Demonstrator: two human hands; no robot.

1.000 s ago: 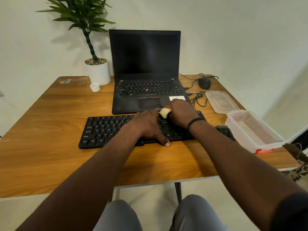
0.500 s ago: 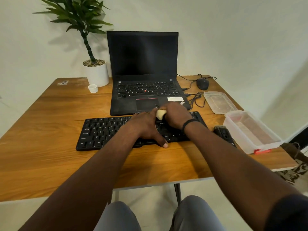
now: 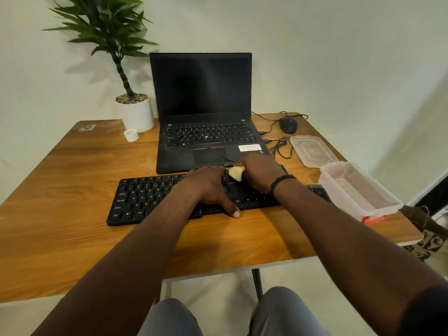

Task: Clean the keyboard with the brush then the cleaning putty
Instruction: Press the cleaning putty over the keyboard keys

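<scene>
The black rectangular plastic keyboard lies flat on the wooden surface, just in front of the open black laptop. The left hand rests palm-down on the keyboard's middle section, fingers extended and released, the thumb reaching past the front edge. The right hand sits over the keyboard's right section, its fingers curled around a pale yellow lump of cleaning putty, held at the key tops. The black brush lies on the surface between the keyboard's right end and the clear plastic container.
</scene>
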